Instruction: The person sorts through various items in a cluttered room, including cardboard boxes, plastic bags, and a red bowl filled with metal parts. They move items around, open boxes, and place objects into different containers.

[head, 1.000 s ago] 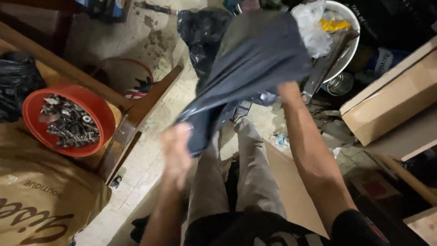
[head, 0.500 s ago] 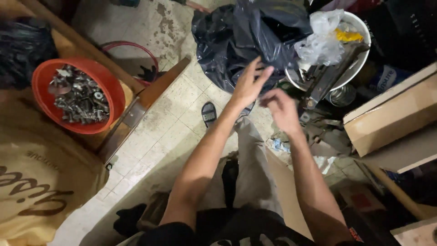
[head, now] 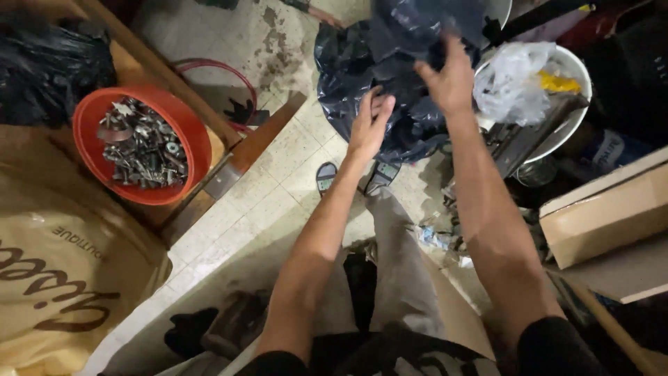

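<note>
The black plastic bag lies crumpled and glossy on the tiled floor at about twelve o'clock from the person's knees, bulky, with deep folds; an upper flap of it is lifted toward the top edge of the view. The right hand grips that lifted flap, fingers curled into the plastic; the left hand lies flat against the bag's front lower down, fingers straight and close together, touching the plastic but not visibly pinching it.

At nine o'clock an orange bowl rests on a wooden frame and is heaped with grey metal bolts and nuts; at two o'clock a white bucket holds a clear crumpled plastic bag, something yellow and dark metal bars that lean out over its rim; at three o'clock stands a closed cardboard box; at eight o'clock lies a tan sack.

Against half a second ago, both hands have spread apart: then they met close together at the bag's mouth, now the right has risen higher with the flap while the left has dropped to the bag's face; the view has tilted a little, so the orange bowl sits lower in it.
</note>
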